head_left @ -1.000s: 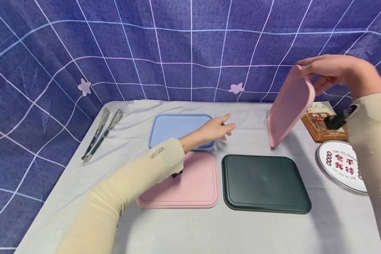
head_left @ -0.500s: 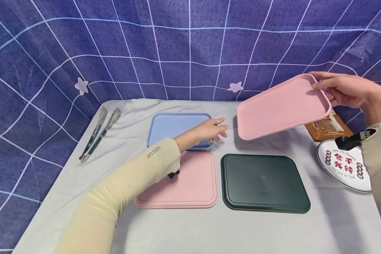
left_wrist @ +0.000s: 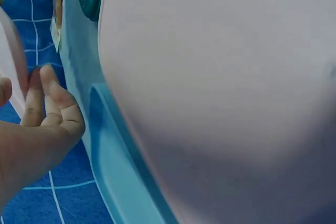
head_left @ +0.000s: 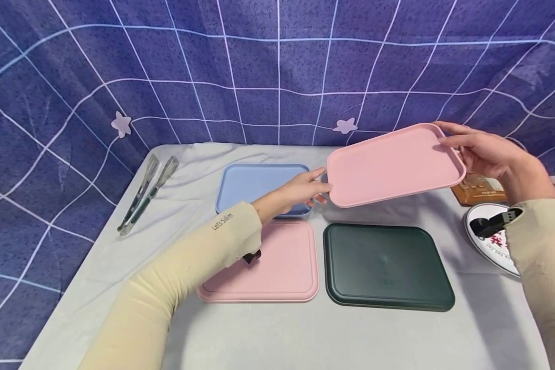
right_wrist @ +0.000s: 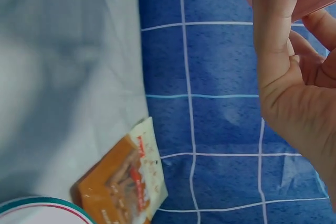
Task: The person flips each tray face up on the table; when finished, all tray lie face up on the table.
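Note:
A pink tray (head_left: 393, 167) hangs tilted over the back of the table, its inside facing me. My right hand (head_left: 492, 151) grips its right end, fingers and thumb on either side of the rim. At the tray's left end is my left hand (head_left: 305, 187), fingertips right at the rim. In the left wrist view, the tray's edge (left_wrist: 13, 61) lies between the thumb and loosely bent fingers of my left hand (left_wrist: 44, 114). My left wrist passes over a blue tray (head_left: 250, 182). A second pink tray (head_left: 282, 262) lies face down below it, partly under my sleeve.
A dark green tray (head_left: 386, 267) lies face down beside the lower pink one. Metal tongs (head_left: 148, 195) lie at left. On the right are a brown food packet (head_left: 478, 190) and a white plate with red lettering (head_left: 476, 236). A purple gridded curtain (head_left: 277, 67) hangs behind.
My right hand has turned the pink tray from nearly edge-on to showing its inside, and brought it left and lower. Its left end now meets my left hand, which has barely moved.

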A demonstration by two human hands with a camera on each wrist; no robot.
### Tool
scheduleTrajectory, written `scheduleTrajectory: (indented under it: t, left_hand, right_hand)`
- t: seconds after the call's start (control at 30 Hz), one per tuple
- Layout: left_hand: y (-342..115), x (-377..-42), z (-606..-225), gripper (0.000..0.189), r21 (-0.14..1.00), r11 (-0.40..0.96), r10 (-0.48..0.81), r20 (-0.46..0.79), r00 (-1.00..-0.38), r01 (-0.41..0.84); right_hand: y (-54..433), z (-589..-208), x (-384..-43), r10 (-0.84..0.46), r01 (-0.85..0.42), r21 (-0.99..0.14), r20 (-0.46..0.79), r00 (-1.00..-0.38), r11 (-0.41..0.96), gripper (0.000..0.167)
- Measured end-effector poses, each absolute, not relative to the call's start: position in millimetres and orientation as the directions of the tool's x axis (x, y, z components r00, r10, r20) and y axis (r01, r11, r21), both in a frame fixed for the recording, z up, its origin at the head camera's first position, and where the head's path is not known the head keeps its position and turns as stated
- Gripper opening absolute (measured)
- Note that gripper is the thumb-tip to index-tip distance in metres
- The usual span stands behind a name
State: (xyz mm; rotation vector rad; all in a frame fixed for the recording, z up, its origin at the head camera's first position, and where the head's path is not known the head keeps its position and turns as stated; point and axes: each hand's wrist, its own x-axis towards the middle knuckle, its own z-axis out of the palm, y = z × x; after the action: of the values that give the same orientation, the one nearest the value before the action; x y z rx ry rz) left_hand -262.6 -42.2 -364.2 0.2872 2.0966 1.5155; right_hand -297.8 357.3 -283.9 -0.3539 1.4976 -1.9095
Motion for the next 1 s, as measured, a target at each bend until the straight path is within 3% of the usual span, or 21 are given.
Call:
scheduleTrajectory:
  t: [0.17,0.27,0.37,0.47,0.57,0.67,1.0]
  left_hand:
    - [-42,-264,-368,0.080,0.937,0.324,0.459,-0.275,-0.845,-0.130]
    - [-42,-266,-369,0.082,0.945,0.302,0.458,-0.261,-0.850,-0.127]
    - [-44,-268,-370,0.082,0.949,0.289,0.452,-0.252,-0.856,-0.127]
    - [-46,-270,-371,0.082,0.949,0.284,0.446,-0.257,-0.857,-0.136]
    - [-48,-270,-371,0.082,0.945,0.297,0.447,-0.264,-0.855,-0.136]
    - [-52,-272,-371,0.081,0.938,0.322,0.449,-0.269,-0.852,-0.126]
    - [-60,-277,-370,0.083,0.911,0.386,0.475,-0.331,-0.815,-0.144]
  right_hand:
    - [357,-294,-293,-0.540,0.320,-0.943,-0.225,-0.811,-0.087,0.051]
    - [357,-302,-291,-0.472,0.293,-0.952,-0.222,-0.853,-0.083,0.043]
    - [355,-312,-289,-0.421,0.266,-0.963,-0.222,-0.879,-0.049,0.035]
    - [352,-321,-288,-0.407,0.257,-0.966,-0.251,-0.878,0.040,0.040]
    - [354,-329,-287,-0.457,0.260,-0.957,-0.290,-0.841,0.128,0.062]
    - [358,-335,-287,-0.558,0.293,-0.946,-0.320,-0.766,0.139,0.076]
    - [375,-347,-284,-0.768,0.365,-0.913,-0.365,-0.526,0.184,0.092]
